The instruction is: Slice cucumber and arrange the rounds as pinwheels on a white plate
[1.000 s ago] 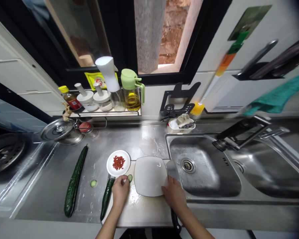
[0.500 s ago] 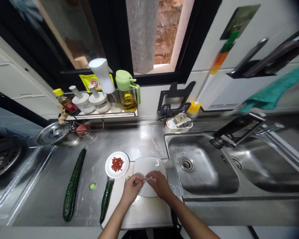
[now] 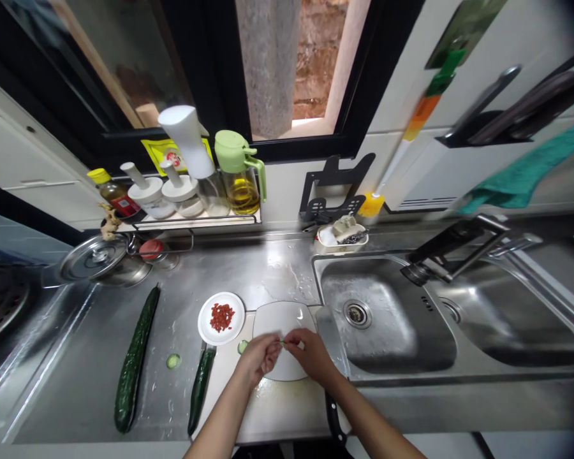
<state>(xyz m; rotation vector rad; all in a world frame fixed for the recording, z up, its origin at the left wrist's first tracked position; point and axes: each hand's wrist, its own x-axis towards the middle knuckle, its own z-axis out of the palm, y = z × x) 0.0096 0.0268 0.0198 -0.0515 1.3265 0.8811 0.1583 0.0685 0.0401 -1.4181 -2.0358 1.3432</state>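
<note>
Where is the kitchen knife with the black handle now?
In the head view, the kitchen knife lies right of the square white plate, beside the left sink basin.

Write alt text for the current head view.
A person's left hand and right hand meet above a squarish plate, pinching a small thin piece. At left: round plate of red bits, short cucumber, long cucumber; at right: knife, sink.
</note>
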